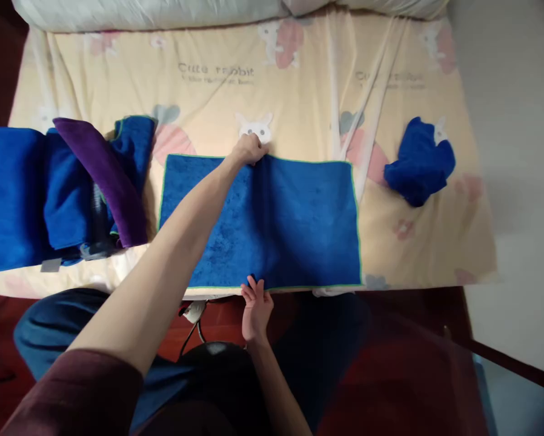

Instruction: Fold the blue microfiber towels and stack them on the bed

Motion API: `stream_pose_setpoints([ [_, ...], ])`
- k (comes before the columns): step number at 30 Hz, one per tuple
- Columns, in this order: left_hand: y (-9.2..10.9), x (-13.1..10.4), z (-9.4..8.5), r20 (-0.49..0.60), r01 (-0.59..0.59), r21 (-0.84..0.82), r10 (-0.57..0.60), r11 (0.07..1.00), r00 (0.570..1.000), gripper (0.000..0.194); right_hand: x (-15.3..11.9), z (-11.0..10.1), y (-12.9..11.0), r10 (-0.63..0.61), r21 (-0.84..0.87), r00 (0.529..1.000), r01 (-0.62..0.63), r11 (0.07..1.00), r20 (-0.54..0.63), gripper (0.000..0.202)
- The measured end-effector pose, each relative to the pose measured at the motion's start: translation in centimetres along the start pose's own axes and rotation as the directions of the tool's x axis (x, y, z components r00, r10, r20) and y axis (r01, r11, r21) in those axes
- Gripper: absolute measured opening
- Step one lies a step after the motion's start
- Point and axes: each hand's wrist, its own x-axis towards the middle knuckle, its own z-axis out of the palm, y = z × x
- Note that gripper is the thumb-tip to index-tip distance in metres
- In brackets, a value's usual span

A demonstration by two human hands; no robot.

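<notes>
A blue towel with a green edge [299,224] lies spread flat on the bed's cream rabbit-print sheet [299,79]. My left hand [250,149] reaches across and pinches the middle of the towel's far edge. Closer to me, my right hand [255,306] grips the middle of the near edge at the side of the bed. Both hands sit on the same line through the towel's middle.
A pile of folded blue towels [17,194] with a purple one [103,175] on top lies at the left. A crumpled blue cloth [420,160] lies at the right. Pillows [154,12] line the far side. A dark red floor and a cable [192,327] are below.
</notes>
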Motion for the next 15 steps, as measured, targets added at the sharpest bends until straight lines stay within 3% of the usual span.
stream_pose_setpoints([
  [5, 0.5, -1.0, -0.2, -0.036, 0.013, 0.000, -0.013, 1.000, 0.999, 0.032, -0.9, -0.2, -0.2, -0.092, -0.067, 0.995, 0.089, 0.994, -0.040, 0.058],
  [8, 1.7, -2.6, -1.7, -0.063, -0.016, -0.025, 0.015, 1.000, 0.998, 0.033, -2.1, -0.4, -0.8, -0.213, -0.123, 0.977, 0.209, 0.970, -0.019, 0.056],
  [11, 3.7, -5.2, -4.8, -0.068, -0.023, -0.062, 0.019, 0.998, 0.998, 0.035, -3.7, -0.4, -2.0, -0.318, -0.162, 0.947, 0.321, 0.933, 0.045, 0.056],
  [15, 6.9, -10.0, -10.8, -0.157, -0.035, -0.130, 0.014, 0.991, 0.987, 0.034, -6.4, -1.0, -4.9, -0.477, -0.192, 0.871, 0.491, 0.849, 0.118, 0.056],
])
